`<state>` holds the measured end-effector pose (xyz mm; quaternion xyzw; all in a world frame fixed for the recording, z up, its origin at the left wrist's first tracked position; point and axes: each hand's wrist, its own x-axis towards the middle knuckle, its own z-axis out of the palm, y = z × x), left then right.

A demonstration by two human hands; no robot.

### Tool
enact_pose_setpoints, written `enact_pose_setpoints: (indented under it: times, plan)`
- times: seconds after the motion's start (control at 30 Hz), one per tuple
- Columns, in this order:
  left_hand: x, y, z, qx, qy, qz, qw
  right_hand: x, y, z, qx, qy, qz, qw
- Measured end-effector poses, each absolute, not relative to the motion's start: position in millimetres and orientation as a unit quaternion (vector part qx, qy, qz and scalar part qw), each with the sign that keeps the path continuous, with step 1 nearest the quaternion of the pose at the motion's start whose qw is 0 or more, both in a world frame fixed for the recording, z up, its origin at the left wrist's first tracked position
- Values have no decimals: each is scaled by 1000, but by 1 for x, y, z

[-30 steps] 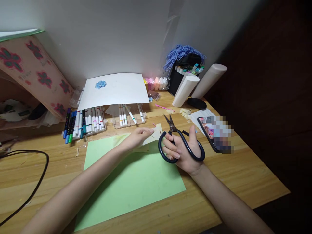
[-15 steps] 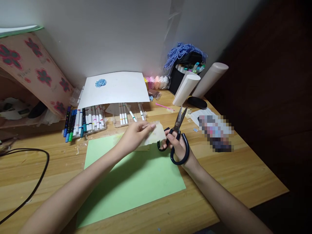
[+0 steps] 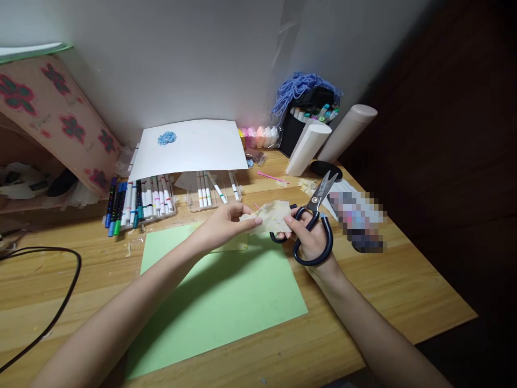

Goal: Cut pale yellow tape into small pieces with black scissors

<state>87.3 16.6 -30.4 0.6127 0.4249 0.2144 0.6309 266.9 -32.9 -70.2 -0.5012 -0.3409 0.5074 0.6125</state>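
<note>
Between my two hands hangs a pale cream piece of paper (image 3: 276,214) with uneven edges. My left hand (image 3: 230,223) pinches its left side between thumb and fingers. Black-handled scissors (image 3: 316,202) sit in my right hand (image 3: 310,235), blades slightly parted and pointing up and away. The thumb of that hand also presses on the paper's right edge. Below lies a green sheet (image 3: 226,307) on the table, with a small yellowish paper (image 3: 232,243) on it, partly hidden by my left hand.
Behind are markers (image 3: 153,196) in clear cases, with a white sheet (image 3: 194,153) bearing a blue patch over them. Two pale bottles (image 3: 310,148) and a black pen holder (image 3: 291,132) stand at the back right. A black cable (image 3: 76,269) curves at left.
My right hand has shifted right with the scissors, whose blades now lean rightward. Its thumb has come onto the paper, which has moved right and turned between both hands.
</note>
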Motion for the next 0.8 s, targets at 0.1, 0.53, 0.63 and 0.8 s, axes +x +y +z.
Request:
enact_pose_setpoints:
  times: [0.1,0.53,0.63,0.8]
  plan:
    - [94,11,-34,587,414,229,657,262,-36,-71,-489,-366,531,587]
    - [95,10,-39,383,341,286,809,264,-41,-62,-473,-439,515,564]
    - [96,9,-36,420,370,285,778,265,-41,-60,-477,-438,519,558]
    - [99,4,-36,507,439,280,687,264,-40,-62,-477,-423,529,560]
